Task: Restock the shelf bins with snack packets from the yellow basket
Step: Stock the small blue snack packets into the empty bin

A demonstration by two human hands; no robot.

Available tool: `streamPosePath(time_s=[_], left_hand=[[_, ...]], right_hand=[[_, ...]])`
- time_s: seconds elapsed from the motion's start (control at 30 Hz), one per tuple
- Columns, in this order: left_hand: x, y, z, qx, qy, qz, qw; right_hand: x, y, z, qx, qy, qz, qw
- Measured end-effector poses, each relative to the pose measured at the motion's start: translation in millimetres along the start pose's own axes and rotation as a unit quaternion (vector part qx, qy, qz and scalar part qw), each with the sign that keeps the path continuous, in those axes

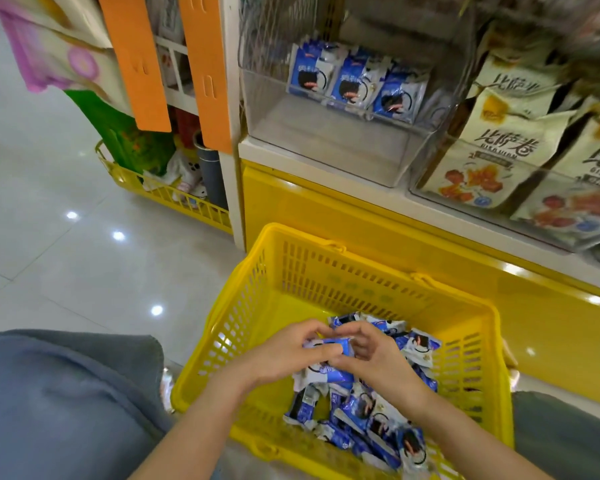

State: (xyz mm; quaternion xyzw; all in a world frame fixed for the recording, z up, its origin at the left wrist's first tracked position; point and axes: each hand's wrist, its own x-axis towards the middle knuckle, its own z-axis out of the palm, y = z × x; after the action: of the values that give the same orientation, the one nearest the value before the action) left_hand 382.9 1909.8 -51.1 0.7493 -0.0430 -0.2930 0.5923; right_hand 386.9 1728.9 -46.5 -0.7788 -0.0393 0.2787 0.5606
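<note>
The yellow basket stands on the floor in front of the shelf and holds several blue-and-white snack packets. Both hands are inside it, close together. My left hand and my right hand both grip a small bunch of blue packets held between them above the pile. On the shelf above, a clear bin has three of the same blue packets standing at its back; its front part is bare.
Right of the clear bin, another bin holds cream-coloured bags with orange pictures. Orange hanging strips and a yellow wire rack with goods stand to the left. My grey-trousered knees flank the basket on a glossy tiled floor.
</note>
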Motion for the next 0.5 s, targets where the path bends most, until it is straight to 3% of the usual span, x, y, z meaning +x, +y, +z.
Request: streamPosePath(time_s=[0.1,0.17,0.23,0.3,0.4,0.5], left_hand=[[2.7,-3.7,2.5,-0.003,0.004,-0.006,1.000],[6.0,-8.5,3.4,-0.009,0.009,-0.016,1.000],[8.9,-14.3,4.1,0.010,0.020,-0.028,0.999],[11.6,-18.3,5.9,0.024,0.040,-0.038,0.998],[16.1,-23.9,11.3,0.006,0.060,-0.060,0.996],[20.6,-28.2,14.7,-0.004,0.070,-0.077,0.995]], right_hand=[[-3.0,6.8,-10.6,0.019,-0.002,0.009,1.000],[2.0,16.8,-23.3,-0.003,0.038,0.005,0.999],[13.2,37.2,-45.4,-0.107,0.147,0.018,0.983],[24.8,65.1,-73.0,-0.230,0.217,0.084,0.945],[35.4,107.0,-103.9,-0.324,0.184,0.208,0.904],[41.5,129.6,-107.5,-0.378,0.145,0.230,0.885]])
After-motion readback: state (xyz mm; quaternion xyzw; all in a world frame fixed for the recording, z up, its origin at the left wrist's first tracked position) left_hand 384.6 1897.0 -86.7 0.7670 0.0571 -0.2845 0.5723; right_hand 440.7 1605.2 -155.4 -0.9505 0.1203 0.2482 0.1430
